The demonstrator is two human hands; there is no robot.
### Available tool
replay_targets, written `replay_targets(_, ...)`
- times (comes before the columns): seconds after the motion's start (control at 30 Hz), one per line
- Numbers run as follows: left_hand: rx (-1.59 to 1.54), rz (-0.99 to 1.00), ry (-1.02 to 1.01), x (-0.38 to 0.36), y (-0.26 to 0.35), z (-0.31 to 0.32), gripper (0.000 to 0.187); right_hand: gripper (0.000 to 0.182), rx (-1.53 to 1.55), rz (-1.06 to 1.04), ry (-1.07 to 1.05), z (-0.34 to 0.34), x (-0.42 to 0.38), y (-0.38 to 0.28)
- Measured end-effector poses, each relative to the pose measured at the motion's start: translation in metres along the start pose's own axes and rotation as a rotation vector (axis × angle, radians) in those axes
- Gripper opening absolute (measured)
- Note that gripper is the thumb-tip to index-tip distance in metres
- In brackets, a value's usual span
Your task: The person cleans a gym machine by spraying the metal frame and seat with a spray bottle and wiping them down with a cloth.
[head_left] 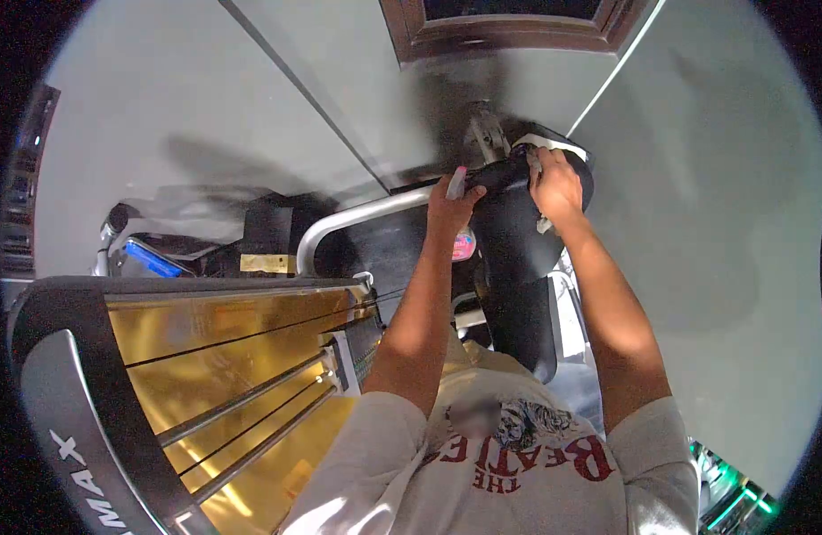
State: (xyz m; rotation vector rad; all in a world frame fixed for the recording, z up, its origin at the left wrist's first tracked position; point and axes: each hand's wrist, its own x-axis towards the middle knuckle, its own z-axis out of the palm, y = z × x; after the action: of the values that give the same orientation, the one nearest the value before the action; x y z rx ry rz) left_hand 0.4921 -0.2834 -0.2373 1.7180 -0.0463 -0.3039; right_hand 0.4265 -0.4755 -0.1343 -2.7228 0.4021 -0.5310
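My left hand (452, 207) is closed around a spray bottle. Its white and pink spray head (458, 182) pokes out above my fingers, and the pink label (464, 246) shows below them. In my right hand (558, 185) is a crumpled greyish cloth (544, 225), pressed against the black pad (518, 223) of a gym machine near its upper end. The fingers of that hand are bent over the cloth, partly hiding it. A silver bent tube (362, 214) of the machine runs up to beside my left hand.
At the left stands a weight-stack housing (68, 357) with a gold panel (224, 374), rods and cables. Behind it are a blue item (154, 259) and a yellow label (267, 263). A grey wall (696, 196) rises ahead, with a brown-framed window (509, 40).
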Motion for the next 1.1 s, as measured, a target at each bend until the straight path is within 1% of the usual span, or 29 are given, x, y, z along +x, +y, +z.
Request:
replay_targets(0.03,0.007,-0.009,-0.002,0.003,-0.006,0.001,0.051,0.027,-0.001,-0.001,0.003,0.000,0.000,0.001)
replay_targets(0.1,0.059,0.019,-0.002,0.013,-0.027,0.002,0.063,0.027,-0.004,-0.003,0.009,0.002,-0.002,0.002)
replay_targets(0.13,0.043,0.000,-0.022,0.014,-0.026,0.001,0.068,0.026,-0.004,-0.006,0.015,0.003,-0.001,0.003)
replay_targets(0.17,0.027,-0.020,-0.042,0.013,-0.017,-0.001,0.073,0.026,-0.002,0.000,0.013,0.003,0.000,0.002)
replay_targets(0.23,-0.089,-0.132,-0.126,0.005,0.000,-0.006,0.077,0.026,0.001,0.015,0.010,0.001,-0.001,-0.001)
replay_targets(0.33,-0.039,-0.099,-0.043,-0.001,0.007,-0.005,0.087,0.027,0.014,0.012,0.015,0.001,-0.001,-0.002)
replay_targets(0.43,0.004,-0.192,-0.065,-0.003,0.015,-0.008,0.097,0.025,0.004,0.001,0.031,0.004,-0.001,-0.001)
replay_targets(0.53,-0.005,-0.106,-0.065,0.002,0.004,-0.006,0.102,0.033,-0.048,0.023,-0.036,0.008,0.000,0.004)
replay_targets(0.6,-0.037,-0.136,-0.066,0.002,-0.001,-0.006,0.100,0.033,-0.043,0.023,-0.030,0.008,-0.001,0.004)
replay_targets(0.7,-0.032,-0.168,-0.060,-0.008,0.020,-0.009,0.092,0.033,-0.025,0.038,-0.035,0.003,-0.002,-0.002)
replay_targets(0.77,-0.058,-0.130,-0.036,-0.012,0.025,-0.007,0.071,0.033,-0.009,0.033,-0.023,0.001,-0.003,-0.002)
replay_targets(0.83,-0.131,-0.037,0.005,-0.012,0.022,-0.003,0.040,0.032,0.004,0.008,0.009,0.003,-0.003,-0.001)
replay_targets(0.93,-0.102,-0.003,-0.065,-0.007,0.015,-0.006,0.040,0.032,0.005,0.008,0.023,0.004,-0.003,-0.001)
replay_targets(1.1,-0.097,-0.065,-0.037,-0.008,0.017,-0.003,0.041,0.029,-0.006,-0.008,0.015,0.006,-0.002,0.002)
